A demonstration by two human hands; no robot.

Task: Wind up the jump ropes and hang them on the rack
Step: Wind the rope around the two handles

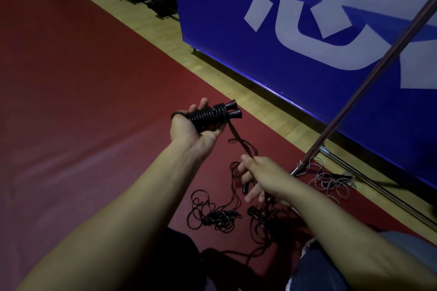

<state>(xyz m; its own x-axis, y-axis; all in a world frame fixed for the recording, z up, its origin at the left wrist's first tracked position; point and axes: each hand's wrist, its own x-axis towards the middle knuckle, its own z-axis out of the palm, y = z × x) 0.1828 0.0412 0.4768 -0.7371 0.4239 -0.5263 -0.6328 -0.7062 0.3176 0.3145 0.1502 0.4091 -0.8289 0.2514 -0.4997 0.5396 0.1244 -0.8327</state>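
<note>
Left hand (pixel 189 125) grips two paired handles (pixel 214 114); right hand (pixel 257 177) pinches their cord (pixel 238 139); open red floor (pixel 71 78) lies leftward.

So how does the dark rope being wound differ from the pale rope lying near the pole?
The dark rope is partly coiled round paired handles in the left hand, its slack pinched by the right hand; the pale rope lies untouched. The dark rope's remainder tangles on the red mat; the pale rope sprawls at the pole's base. Both have loose loops.
</note>
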